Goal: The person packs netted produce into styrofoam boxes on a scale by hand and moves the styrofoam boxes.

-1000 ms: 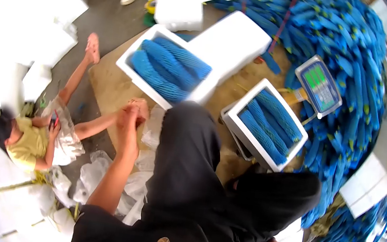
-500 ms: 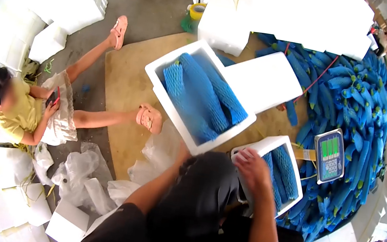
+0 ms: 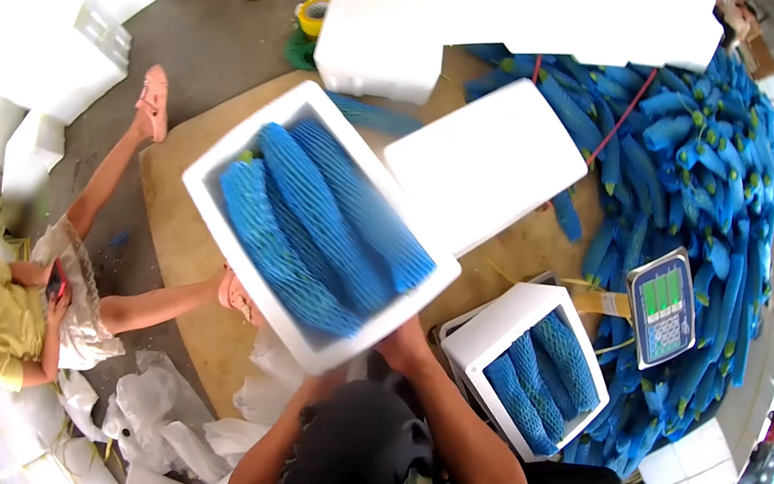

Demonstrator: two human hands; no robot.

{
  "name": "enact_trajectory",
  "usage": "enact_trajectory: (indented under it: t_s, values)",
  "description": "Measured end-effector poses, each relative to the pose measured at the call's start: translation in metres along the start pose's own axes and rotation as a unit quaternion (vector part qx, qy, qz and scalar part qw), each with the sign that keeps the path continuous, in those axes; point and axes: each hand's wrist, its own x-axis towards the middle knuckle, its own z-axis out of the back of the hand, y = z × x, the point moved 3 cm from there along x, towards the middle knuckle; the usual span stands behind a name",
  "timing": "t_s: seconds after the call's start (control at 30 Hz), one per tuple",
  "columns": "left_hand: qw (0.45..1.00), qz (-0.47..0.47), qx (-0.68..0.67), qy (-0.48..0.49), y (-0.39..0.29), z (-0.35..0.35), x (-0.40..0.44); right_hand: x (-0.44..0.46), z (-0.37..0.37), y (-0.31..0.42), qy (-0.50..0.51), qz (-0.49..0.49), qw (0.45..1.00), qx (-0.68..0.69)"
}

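Observation:
In front of me a white foam box (image 3: pixel 205 175) is tilted towards me, with several long vegetables in blue netting (image 3: pixel 320 216) inside. My right hand (image 3: pixel 405 344) grips its near right edge, its fingers partly behind the wall. Under the near corner, my left hand (image 3: pixel 325 380) supports the same box, its fingers mostly hidden by it. To the right, a second foam box (image 3: pixel 486 334) holding netted vegetables (image 3: pixel 543 378) sits on a scale, whose display (image 3: pixel 662 308) shows green digits.
A white foam lid (image 3: pixel 489 172) lies beyond the held box. Netted vegetables (image 3: pixel 694 159) form a large pile at right. At left a seated person (image 3: pixel 0 323) holds a phone, one leg stretched near the box. Plastic bags (image 3: pixel 162 414) and foam boxes (image 3: pixel 377 48) stand around.
The box in front has shifted left and nearer to me. My right hand has left the box on the scale and taken hold of the front box.

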Motion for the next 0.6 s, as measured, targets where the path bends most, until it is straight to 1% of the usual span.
enact_trajectory:
  t_s: [0.07, 0.1, 0.13, 0.17, 0.23, 0.27, 0.3, 0.33, 0.37, 0.4, 0.43, 0.5, 0.53, 0.6]
  values:
    - [0.997, -0.068, -0.006, 0.037, -0.027, -0.013, 0.027, -0.005, -0.046, 0.028, -0.053, -0.063, 0.996, -0.032]
    - [0.991, -0.110, -0.015, 0.069, -0.045, -0.026, 0.043, -0.007, -0.073, 0.043, -0.083, -0.092, 0.990, -0.071]
    - [0.984, -0.138, -0.025, 0.111, -0.064, -0.038, 0.061, 0.021, -0.071, 0.030, -0.035, -0.088, 0.993, -0.066]
    - [0.984, -0.143, -0.026, 0.103, -0.086, -0.080, 0.058, 0.048, -0.065, 0.016, 0.008, -0.081, 0.995, -0.059]
    - [0.956, -0.107, -0.072, 0.263, -0.112, -0.117, 0.063, 0.059, -0.092, 0.038, 0.004, -0.074, 0.992, -0.104]
    - [0.971, -0.086, -0.062, 0.213, -0.116, -0.145, 0.063, 0.071, -0.097, 0.043, -0.021, -0.057, 0.992, -0.114]
    - [0.984, -0.067, -0.045, 0.162, -0.121, -0.162, 0.070, 0.077, -0.096, 0.051, -0.016, -0.037, 0.991, -0.130]
    - [0.992, -0.054, -0.025, 0.111, -0.121, -0.169, 0.079, 0.073, -0.092, 0.064, 0.013, 0.002, 0.986, -0.165]
    - [0.995, -0.052, -0.006, 0.083, -0.117, -0.172, 0.087, 0.067, -0.091, 0.074, 0.050, 0.032, 0.980, -0.189]
    - [0.996, -0.049, 0.003, 0.076, -0.113, -0.168, 0.090, 0.055, -0.086, 0.081, 0.081, 0.049, 0.974, -0.204]
    - [0.996, -0.049, 0.013, 0.071, -0.113, -0.158, 0.095, 0.039, -0.086, 0.085, 0.126, 0.034, 0.976, -0.173]
    - [0.985, -0.072, 0.052, 0.146, -0.108, -0.139, 0.105, -0.012, -0.080, 0.104, 0.108, 0.068, 0.948, -0.291]
    - [0.978, -0.048, 0.080, 0.185, -0.108, -0.131, 0.107, -0.052, -0.076, 0.114, 0.098, 0.080, 0.930, -0.346]
    - [0.990, -0.068, 0.122, -0.001, -0.100, -0.141, 0.089, -0.156, -0.061, 0.145, -0.007, 0.219, 0.893, -0.394]
